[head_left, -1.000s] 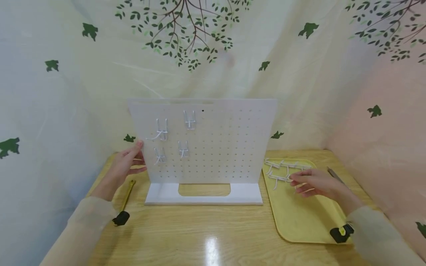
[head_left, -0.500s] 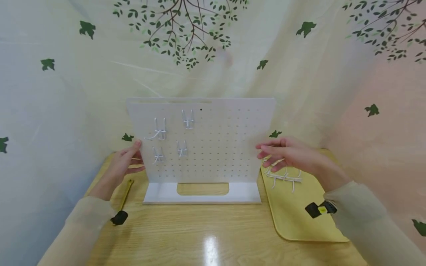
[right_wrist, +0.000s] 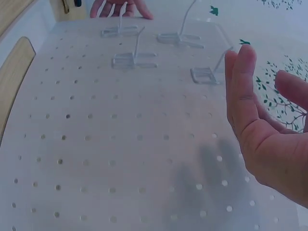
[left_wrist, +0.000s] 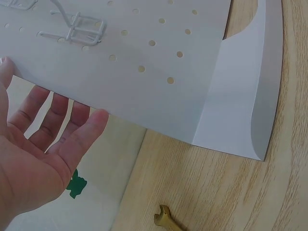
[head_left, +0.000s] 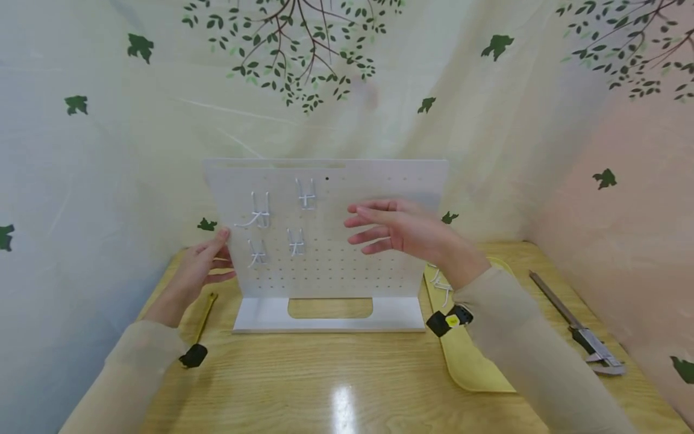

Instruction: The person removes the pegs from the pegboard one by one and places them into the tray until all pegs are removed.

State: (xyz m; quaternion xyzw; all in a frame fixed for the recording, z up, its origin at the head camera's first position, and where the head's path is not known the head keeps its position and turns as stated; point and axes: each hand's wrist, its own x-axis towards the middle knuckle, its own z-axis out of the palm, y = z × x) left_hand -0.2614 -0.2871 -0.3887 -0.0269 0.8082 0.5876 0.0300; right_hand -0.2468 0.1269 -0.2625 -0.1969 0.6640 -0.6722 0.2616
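A white pegboard (head_left: pixel 336 271) stands upright on its white base. Several white wire hooks are fixed in its left half, among them a long-armed hook (head_left: pixel 261 216) near the upper left and a shorter hook (head_left: pixel 296 244) below. My left hand (head_left: pixel 197 268) grips the board's left edge, thumb at the front and fingers passing behind, as the left wrist view also shows. In front of the board's right half is my right hand (head_left: pixel 403 232), fingers spread and extended, holding nothing. The right wrist view shows its shadow falling on the perforated face.
A yellow tray (head_left: pixel 477 367) with loose white hooks (head_left: pixel 444 286) lies at the right, partly hidden under my right forearm. Beyond it rests a caliper (head_left: pixel 577 328). A brass-coloured wrench (head_left: pixel 208 316) lies left of the board. Patterned cloth (head_left: pixel 347 132) hangs behind the table.
My right hand has lifted off the hooks in the tray and moved left to the front of the pegboard. The caliper has come into fuller view. My left hand keeps its grip.
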